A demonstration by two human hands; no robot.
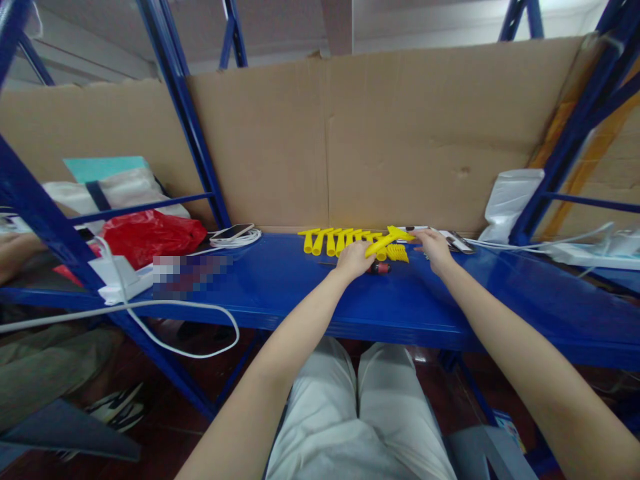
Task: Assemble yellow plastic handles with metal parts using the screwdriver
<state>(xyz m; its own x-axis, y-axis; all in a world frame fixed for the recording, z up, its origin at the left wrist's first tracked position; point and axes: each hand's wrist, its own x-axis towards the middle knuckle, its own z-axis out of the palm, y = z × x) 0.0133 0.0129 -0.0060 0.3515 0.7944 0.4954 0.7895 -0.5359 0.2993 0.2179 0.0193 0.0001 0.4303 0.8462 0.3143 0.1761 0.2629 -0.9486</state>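
Note:
My left hand [356, 260] is closed around the handle of a yellow plastic tool [383, 245], which has a tubular handle and a wider, flat head. At the head's right tip, the fingers of my right hand [434, 248] are pinched together against it. Behind and left of my left hand, several similar yellow tools [331, 243] lie side by side in a row, round handle ends toward me. Just right of the row is a yellow toothed, comb-like piece [398, 253]. A screwdriver [381, 267] with a red and black handle lies partly hidden behind my left hand.
The blue shelf table [280, 293] backs onto a cardboard panel [425, 133]. Left are a phone [235, 231], coiled white cable, a red plastic bag [153, 233] and a power strip [127, 283]. A white pouch [511, 203] stands right. Another person sits at far left.

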